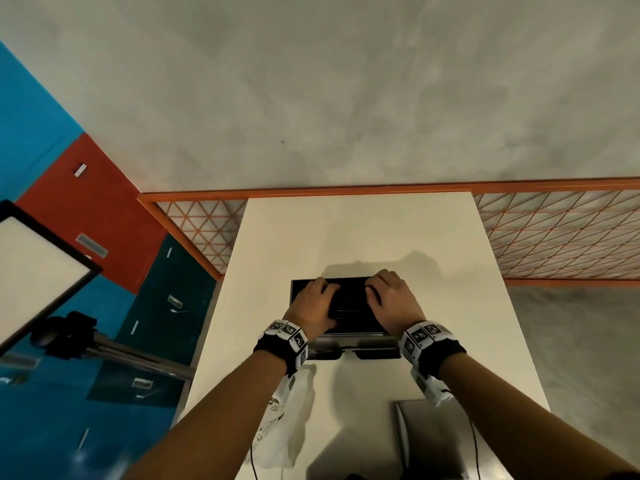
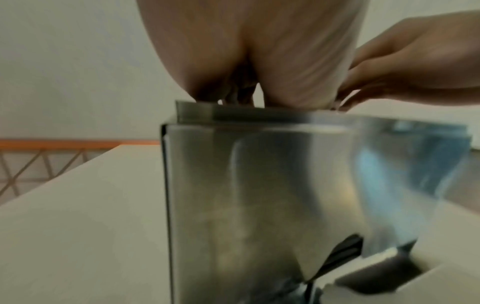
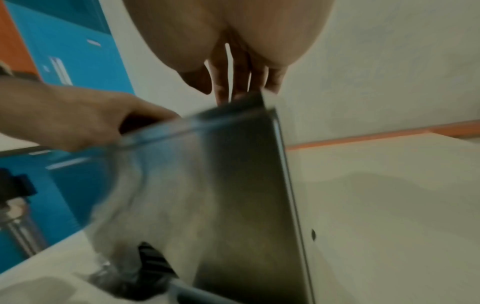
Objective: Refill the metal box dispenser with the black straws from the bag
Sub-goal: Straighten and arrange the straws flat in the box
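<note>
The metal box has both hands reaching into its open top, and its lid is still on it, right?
Not quite. Both hands, left and right, do reach into the metal box, but the head view shows its top open, with the lid lying apart on the table.

Both wrist views are smeared with blur, so the metal box dispenser [image 2: 285, 195] shows only vague reflections. From the head view, the left hand [image 1: 313, 303] and right hand [image 1: 391, 296] cover much of the black straws [image 1: 349, 304], hiding each grip. The metal lid [image 1: 433, 441] is cut off by the bottom edge.
</note>
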